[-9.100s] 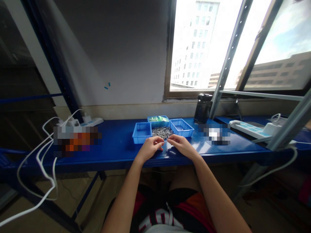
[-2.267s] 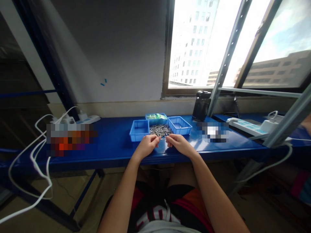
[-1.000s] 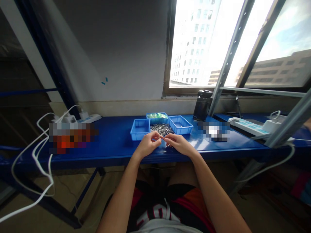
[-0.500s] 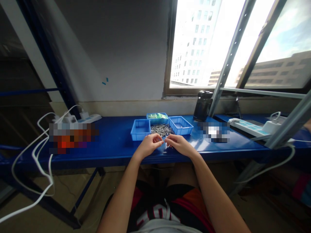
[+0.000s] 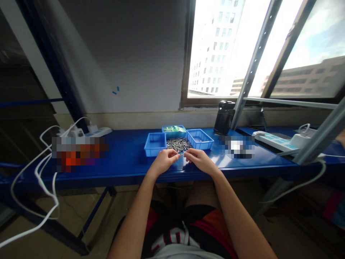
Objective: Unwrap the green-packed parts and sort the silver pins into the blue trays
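Observation:
My left hand point(image 5: 165, 160) and my right hand point(image 5: 199, 159) meet over the front of the blue table, fingertips close together. Both are closed in a pinch. A small thin glint shows between the fingertips, too small to name, and I cannot tell which hand has it. Just beyond my fingers lies a heap of small, slim metal pieces point(image 5: 178, 144), like screws or rivets. A blue bin point(image 5: 155, 151) stands left of the heap and another blue bin point(image 5: 202, 145) stands right of it. Behind it, a third bin point(image 5: 174, 134) holds green-tinted clear plastic bags point(image 5: 174, 128).
A dark jug point(image 5: 224, 117) stands by the window, near a metal post point(image 5: 253, 64). Power strips lie at the left point(image 5: 99, 132) and right point(image 5: 277, 142), with white cables point(image 5: 40, 185) hanging at the left. Blurred items cover both sides of the blue table point(image 5: 129, 162).
My hands keep almost the same place, with only slight finger movement. A small gap with a thin glint now shows between the fingertips. The view has shifted a little.

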`<state>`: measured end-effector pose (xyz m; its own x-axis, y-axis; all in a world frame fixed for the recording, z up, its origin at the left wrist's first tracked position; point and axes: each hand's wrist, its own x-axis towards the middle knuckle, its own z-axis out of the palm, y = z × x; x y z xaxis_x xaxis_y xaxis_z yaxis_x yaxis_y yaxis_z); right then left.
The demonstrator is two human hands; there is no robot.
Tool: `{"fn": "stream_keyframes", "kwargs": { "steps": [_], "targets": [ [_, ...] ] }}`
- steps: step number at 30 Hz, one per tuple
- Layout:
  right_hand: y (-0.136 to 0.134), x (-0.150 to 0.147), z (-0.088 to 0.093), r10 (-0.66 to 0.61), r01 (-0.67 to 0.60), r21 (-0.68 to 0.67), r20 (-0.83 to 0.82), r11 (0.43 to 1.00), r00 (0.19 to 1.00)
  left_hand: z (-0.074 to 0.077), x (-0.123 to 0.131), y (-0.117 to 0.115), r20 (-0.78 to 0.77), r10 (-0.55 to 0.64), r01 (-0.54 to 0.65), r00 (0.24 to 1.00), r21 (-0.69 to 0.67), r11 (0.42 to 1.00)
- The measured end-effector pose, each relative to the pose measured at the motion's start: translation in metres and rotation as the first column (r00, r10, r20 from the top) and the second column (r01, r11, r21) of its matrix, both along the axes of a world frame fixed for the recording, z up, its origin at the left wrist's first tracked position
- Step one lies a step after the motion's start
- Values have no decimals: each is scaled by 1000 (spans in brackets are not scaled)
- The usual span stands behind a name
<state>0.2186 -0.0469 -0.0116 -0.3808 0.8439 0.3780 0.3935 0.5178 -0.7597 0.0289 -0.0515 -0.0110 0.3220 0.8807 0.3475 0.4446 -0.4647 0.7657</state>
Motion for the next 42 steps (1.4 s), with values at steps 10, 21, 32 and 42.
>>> {"fn": "stream_keyframes", "kwargs": {
  "steps": [10, 21, 32, 42],
  "targets": [
    [3, 1, -2, -68, 68, -2, -15, 998, 998, 1, 0, 0, 24, 37, -38, 999, 49, 998],
    [6, 2, -5, -69, 70, 10, -23, 998, 997, -1, -1, 2, 10, 54, -54, 999, 73, 996],
    [2, 1, 0, -52, 52, -8, -2, 999, 999, 2, 1, -2, 34, 47, -49, 998, 50, 998],
    [4, 0, -2, -29, 28, -30, -11, 999, 1000, 5, 1, -5, 39, 41, -43, 998, 46, 998]
  ]
}}
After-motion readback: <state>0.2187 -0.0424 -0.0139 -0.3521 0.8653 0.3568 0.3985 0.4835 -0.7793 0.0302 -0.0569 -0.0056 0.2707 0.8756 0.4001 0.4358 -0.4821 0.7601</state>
